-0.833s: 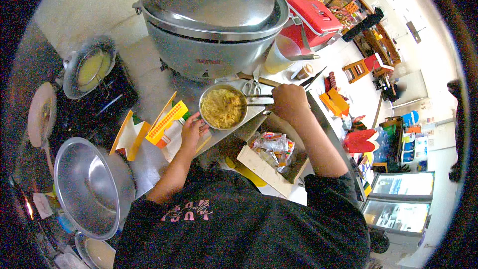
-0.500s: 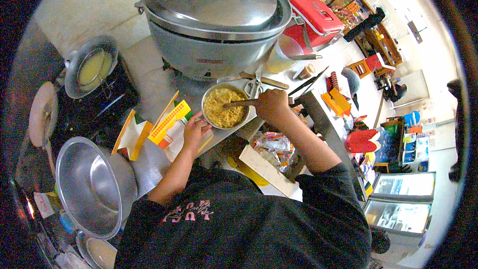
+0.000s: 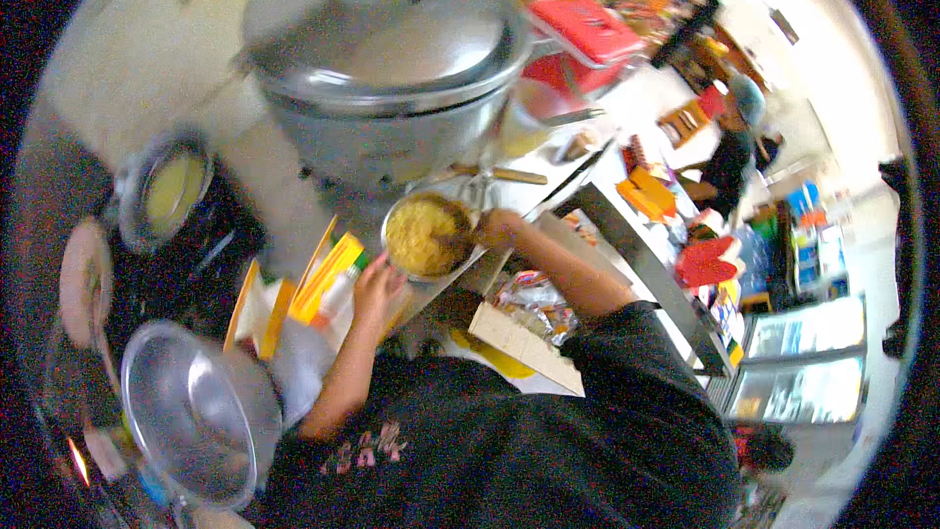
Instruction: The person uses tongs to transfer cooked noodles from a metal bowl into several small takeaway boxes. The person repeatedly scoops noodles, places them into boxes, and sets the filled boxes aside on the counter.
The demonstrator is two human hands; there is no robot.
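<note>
A round metal bowl (image 3: 388,263) of yellow noodles (image 3: 416,232) stands at the counter's front edge. My left hand (image 3: 377,286) is closed on its near left rim. In my right hand (image 3: 499,229) is a brown stirring utensil (image 3: 456,231), its working end down in the noodles at the bowl's right side. Motion blur hides the utensil's exact shape. Left of the bowl stand open yellow-and-orange paper food boxes (image 3: 331,277). Scissors (image 3: 478,186) and a wooden-handled tool (image 3: 519,175) lie just beyond the bowl.
A big lidded steel cooker (image 3: 382,127) fills the back. To the left are a pan of yellow liquid (image 3: 174,191) and a large empty metal basin (image 3: 196,411). A red cooler (image 3: 587,29) sits back right. Another person in black (image 3: 725,162) stands across the counter at right.
My view has shifted and blurred. The utensil has gone from the middle of the noodles toward the bowl's right side, more upright. A person has come into view at the right.
</note>
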